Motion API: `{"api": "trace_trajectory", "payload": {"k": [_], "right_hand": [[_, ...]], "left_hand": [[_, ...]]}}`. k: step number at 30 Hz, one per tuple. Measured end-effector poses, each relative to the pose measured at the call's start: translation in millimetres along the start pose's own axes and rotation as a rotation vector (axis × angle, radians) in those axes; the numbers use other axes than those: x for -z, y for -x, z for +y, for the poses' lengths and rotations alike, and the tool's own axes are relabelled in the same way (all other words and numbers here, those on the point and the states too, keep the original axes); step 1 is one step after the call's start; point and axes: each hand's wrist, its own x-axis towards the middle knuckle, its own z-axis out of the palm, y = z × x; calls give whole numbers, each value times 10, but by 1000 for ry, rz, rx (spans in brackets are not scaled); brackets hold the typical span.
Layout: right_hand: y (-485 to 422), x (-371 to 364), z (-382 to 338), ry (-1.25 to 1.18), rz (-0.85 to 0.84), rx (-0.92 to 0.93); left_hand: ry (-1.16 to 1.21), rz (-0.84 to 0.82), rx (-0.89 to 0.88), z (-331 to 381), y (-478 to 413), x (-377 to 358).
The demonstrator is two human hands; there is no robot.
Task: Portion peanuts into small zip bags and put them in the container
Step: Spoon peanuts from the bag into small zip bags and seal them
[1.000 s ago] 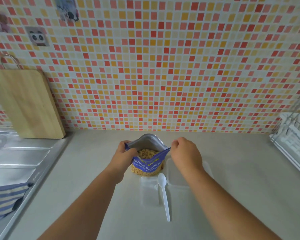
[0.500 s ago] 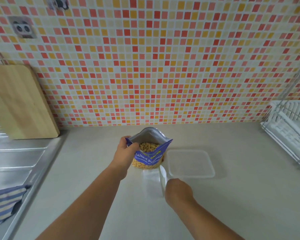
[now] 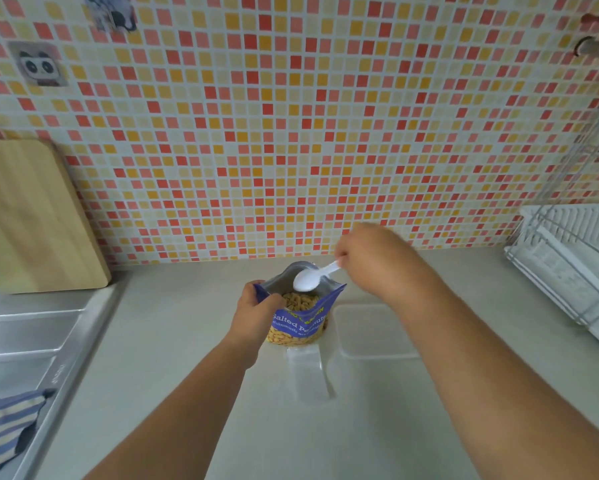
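Observation:
A blue pouch of salted peanuts [image 3: 301,320] stands open on the counter, peanuts showing inside. My left hand [image 3: 256,311] grips the pouch's left rim. My right hand [image 3: 374,259] holds a white plastic spoon [image 3: 308,279] by its handle, the bowl hovering over the pouch's mouth. Clear small zip bags [image 3: 306,374] lie flat just in front of the pouch. A clear rectangular container [image 3: 370,332] sits to the right of the pouch, partly hidden by my right forearm.
A wooden cutting board [image 3: 31,216] leans on the tiled wall at the left, above a steel sink drainboard [image 3: 24,337] with a striped cloth [image 3: 4,424]. A white dish rack [image 3: 575,268] stands at the right.
My right hand let go of the pouch rim, picked the spoon up from the counter and brought it over the pouch's mouth. My left hand kept its hold on the pouch.

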Motion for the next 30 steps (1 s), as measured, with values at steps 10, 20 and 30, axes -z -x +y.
{"api": "trace_trajectory", "payload": {"k": [10, 20, 30], "right_hand": [[-638, -616, -566, -84, -474, -96], [87, -1129, 223, -318, -316, -40], [157, -2230, -220, -507, -284, -130]], "left_hand": [[34, 28, -24, -14, -3, -37], [280, 253, 85, -320, 137, -1], [-53, 221, 406, -1087, 183, -324]]}}
